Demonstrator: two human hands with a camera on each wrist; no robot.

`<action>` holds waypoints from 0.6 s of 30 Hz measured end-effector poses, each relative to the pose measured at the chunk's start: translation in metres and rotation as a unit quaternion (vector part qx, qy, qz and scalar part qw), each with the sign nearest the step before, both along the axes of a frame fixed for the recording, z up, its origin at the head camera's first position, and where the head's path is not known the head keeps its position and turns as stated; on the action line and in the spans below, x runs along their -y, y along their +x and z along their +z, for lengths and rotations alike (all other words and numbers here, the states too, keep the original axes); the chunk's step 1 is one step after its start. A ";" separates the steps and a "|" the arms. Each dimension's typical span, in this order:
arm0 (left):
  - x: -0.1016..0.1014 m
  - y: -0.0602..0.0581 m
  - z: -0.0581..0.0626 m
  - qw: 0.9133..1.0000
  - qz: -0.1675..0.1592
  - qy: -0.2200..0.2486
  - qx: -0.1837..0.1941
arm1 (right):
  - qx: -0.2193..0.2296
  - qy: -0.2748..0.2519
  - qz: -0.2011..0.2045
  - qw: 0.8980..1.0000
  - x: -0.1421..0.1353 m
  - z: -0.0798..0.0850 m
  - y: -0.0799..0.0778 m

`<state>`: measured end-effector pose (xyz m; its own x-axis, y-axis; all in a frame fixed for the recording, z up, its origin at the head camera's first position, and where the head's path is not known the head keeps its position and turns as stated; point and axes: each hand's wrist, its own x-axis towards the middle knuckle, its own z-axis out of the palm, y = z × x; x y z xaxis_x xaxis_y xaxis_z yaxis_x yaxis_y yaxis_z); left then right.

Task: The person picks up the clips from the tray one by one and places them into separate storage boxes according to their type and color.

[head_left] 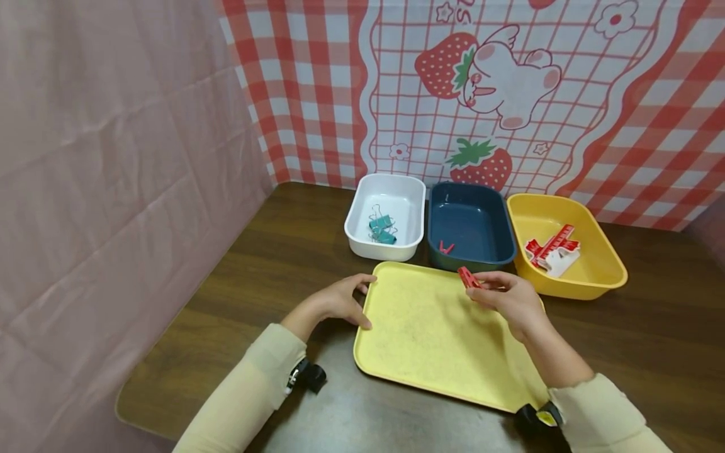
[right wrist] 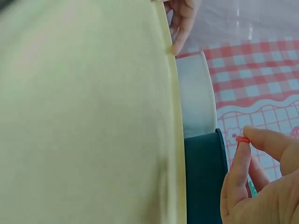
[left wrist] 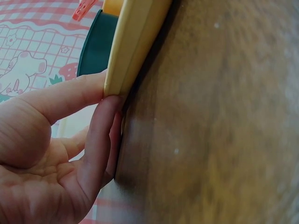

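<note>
My right hand [head_left: 512, 302] pinches a red clothespin [head_left: 469, 277] between thumb and fingers, above the far right part of the yellow tray [head_left: 430, 333]. Seen from the right wrist, only a small end of the clothespin [right wrist: 242, 139] shows at the fingertips. My left hand [head_left: 338, 301] holds the tray's left edge, its thumb and fingers spread along the rim. The left wrist view shows these fingertips right at the tray's rim [left wrist: 117, 70]. Just behind the tray, a small pinkish-red clothespin [head_left: 446, 248] lies in the dark blue bin [head_left: 472, 217].
Left of the blue bin stands a white bin [head_left: 391, 184] with teal binder clips [head_left: 382, 229]. On the right, a yellow bin [head_left: 600, 264] contains red and white clips [head_left: 554, 250]. A checked strawberry cloth [head_left: 396, 82] hangs behind the wooden table [head_left: 226, 308].
</note>
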<state>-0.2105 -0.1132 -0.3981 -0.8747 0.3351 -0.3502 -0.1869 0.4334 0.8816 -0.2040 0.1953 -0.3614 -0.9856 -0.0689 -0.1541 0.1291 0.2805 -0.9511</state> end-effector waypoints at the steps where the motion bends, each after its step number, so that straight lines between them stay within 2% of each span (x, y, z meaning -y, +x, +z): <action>1: 0.000 0.000 0.000 1.000 0.000 0.000 -0.001 | -0.001 -0.004 -0.003 1.000 0.000 0.001 -0.001; 7: 0.001 0.000 -0.001 1.000 0.002 0.003 -0.003 | -0.012 -0.037 -0.029 0.999 0.001 0.004 -0.009; 12: 0.001 0.000 -0.001 1.000 0.002 0.001 -0.003 | -0.032 -0.009 -0.054 0.998 0.003 0.005 -0.016; 18: 0.001 -0.001 -0.001 1.000 -0.003 0.001 0.003 | -0.032 0.012 -0.082 0.996 0.006 0.006 -0.024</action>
<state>-0.2111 -0.1141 -0.3986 -0.8710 0.3406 -0.3541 -0.1894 0.4322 0.8817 -0.2284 0.1892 -0.3551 -0.9912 0.0977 -0.0893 0.1138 0.2842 -0.9520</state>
